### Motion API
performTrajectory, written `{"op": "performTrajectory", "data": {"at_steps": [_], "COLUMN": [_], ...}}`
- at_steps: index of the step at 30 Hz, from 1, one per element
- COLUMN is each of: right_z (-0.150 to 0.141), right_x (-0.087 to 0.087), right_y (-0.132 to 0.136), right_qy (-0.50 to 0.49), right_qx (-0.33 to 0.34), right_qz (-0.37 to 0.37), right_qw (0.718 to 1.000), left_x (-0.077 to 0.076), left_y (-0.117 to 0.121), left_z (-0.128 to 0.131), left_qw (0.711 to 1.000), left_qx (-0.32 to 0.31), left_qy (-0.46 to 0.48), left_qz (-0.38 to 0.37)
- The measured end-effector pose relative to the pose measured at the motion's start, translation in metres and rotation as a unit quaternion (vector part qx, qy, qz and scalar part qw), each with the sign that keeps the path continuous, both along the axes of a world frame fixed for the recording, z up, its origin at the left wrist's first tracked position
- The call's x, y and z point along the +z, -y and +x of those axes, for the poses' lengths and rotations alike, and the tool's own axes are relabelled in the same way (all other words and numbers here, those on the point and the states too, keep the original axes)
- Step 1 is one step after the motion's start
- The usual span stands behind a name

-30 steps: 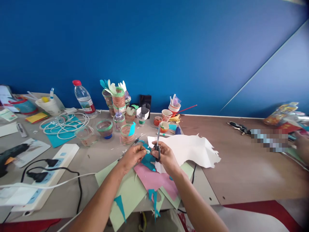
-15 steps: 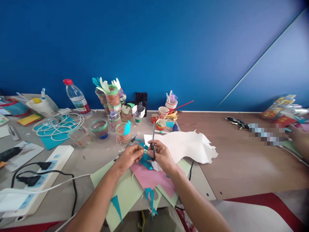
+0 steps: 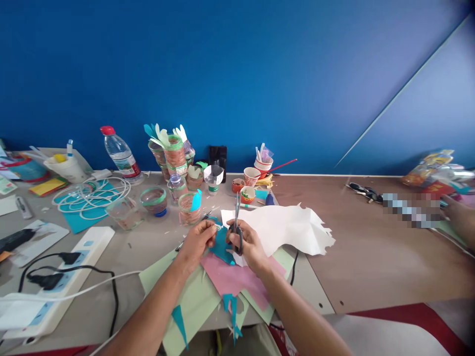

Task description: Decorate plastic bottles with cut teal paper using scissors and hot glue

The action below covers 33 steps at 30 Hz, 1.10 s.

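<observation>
My right hand (image 3: 248, 242) is closed around the handles of dark-handled scissors (image 3: 237, 217), whose blades point up and away from me. Between the pinched fingers of my left hand (image 3: 200, 242) is a small pale paper piece (image 3: 218, 227), just left of the scissors and apart from the blades. Beneath both hands lie blue paper (image 3: 223, 247), a pink sheet (image 3: 237, 279) and light green sheets (image 3: 193, 306). A large white paper (image 3: 285, 225) with ragged cut edges spreads out to the right.
Several decorated cups and a stacked cup (image 3: 174, 151) with paper petals stand by the blue wall. A water bottle (image 3: 121, 157), coiled white cable (image 3: 92, 198) and power strip (image 3: 63, 287) are on the left. Paper cups (image 3: 251, 175) stand at the back. Another person's hand (image 3: 458, 215) is far right.
My right hand has turned the scissors so their handles show more openly. My left hand has shifted slightly left, away from the scissors, with the pale paper piece still pinched.
</observation>
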State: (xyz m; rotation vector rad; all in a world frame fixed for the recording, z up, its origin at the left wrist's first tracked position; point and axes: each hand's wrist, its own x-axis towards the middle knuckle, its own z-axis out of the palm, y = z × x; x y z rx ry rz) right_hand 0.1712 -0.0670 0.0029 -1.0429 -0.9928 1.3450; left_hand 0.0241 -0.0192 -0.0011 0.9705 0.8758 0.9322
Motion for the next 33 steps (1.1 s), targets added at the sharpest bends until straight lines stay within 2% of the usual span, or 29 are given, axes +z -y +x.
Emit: {"op": "performTrajectory", "data": {"at_steps": [3,7,10,13,24,33], "right_z": [-0.007,-0.017,-0.022,-0.024,-0.025,-0.025], "right_x": [-0.008,-0.021,-0.021,-0.017,-0.025,-0.021], "right_y": [0.004,0.008,0.01,0.011,0.009,0.009], "right_qy": [0.024,0.127,0.224,0.269,0.26,0.235], "right_qx": [0.034,0.06,0.054,0.041,0.043,0.043], "right_qz": [0.016,0.042,0.046,0.038,0.034,0.022], "right_qw": [0.999,0.989,0.972,0.961,0.964,0.971], "left_x": [0.001,0.002,0.003,0.002,-0.008,-0.009], "left_y": [-0.003,-0.004,-0.002,-0.001,-0.002,-0.001], "left_z": [-0.001,-0.003,-0.001,0.001,0.003,0.004], "left_qw": [0.997,0.993,0.993,0.995,0.998,0.997], "left_qx": [0.055,0.071,0.067,0.075,0.068,0.071], "left_qy": [0.045,0.083,0.087,0.065,0.015,0.016], "left_qz": [-0.024,-0.042,-0.034,-0.03,0.005,-0.02]}}
